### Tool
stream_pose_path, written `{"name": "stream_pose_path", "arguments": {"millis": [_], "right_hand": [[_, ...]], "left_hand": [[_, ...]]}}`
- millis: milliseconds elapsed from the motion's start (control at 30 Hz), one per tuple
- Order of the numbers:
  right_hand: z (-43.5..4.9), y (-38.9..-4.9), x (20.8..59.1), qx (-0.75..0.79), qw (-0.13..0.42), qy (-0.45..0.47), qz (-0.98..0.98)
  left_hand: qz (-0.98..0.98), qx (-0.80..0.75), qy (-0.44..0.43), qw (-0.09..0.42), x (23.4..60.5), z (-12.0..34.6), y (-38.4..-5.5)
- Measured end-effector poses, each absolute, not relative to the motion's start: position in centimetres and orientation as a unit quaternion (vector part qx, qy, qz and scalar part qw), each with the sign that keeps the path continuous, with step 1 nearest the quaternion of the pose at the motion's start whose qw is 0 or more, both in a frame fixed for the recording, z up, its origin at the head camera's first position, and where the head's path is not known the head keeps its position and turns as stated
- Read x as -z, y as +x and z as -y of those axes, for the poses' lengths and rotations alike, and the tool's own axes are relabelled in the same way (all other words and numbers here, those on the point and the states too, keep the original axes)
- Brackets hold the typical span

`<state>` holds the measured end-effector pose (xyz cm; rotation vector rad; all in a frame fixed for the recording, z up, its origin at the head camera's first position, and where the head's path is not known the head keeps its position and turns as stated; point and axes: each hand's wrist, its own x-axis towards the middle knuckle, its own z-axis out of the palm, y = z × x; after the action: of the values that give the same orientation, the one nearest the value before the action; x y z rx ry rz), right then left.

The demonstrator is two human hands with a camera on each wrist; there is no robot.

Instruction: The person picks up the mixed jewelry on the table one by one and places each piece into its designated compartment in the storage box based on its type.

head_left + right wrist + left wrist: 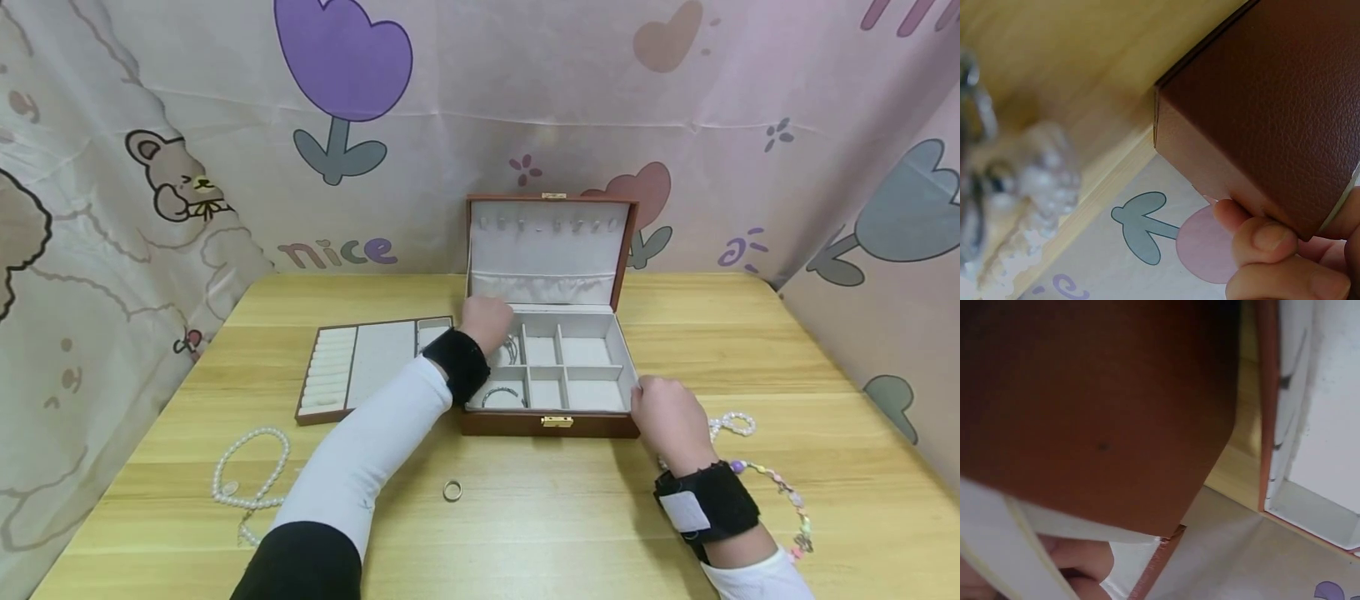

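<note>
A brown jewelry box [551,425] stands with its lid [553,250] raised, its inside divided into pale compartments. My left hand [486,323] reaches over its rear left part. In the left wrist view bent fingers [1085,562] show inside the rim, partly hidden by a wall; I cannot tell whether they hold anything. Silvery bracelets [512,350] lie beside that hand, and another bracelet [502,395] rests in the front left compartment. At the front right corner, my right hand [671,421] grips the box, fingers curled at its edge in the right wrist view.
To the left lies a jewelry tray [386,358] with ring rolls, partly behind my left arm. A pearl necklace [225,492] lies at front left, a ring [452,491] in front of the box. Colorful beads [798,517] and pearls [738,423] lie by my right wrist.
</note>
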<state>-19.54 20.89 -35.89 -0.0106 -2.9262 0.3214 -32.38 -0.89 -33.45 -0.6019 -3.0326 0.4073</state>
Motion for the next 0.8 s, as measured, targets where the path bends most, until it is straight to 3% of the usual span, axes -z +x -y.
{"name": "stream_pose_path", "arguments": {"millis": [800], "right_hand": [[-20.89, -19.45, 35.91, -0.112, 0.106, -0.001, 0.988]], "left_hand": [[0.956, -0.157, -0.247, 0.003, 34.18, 1.5, -32.95]]}}
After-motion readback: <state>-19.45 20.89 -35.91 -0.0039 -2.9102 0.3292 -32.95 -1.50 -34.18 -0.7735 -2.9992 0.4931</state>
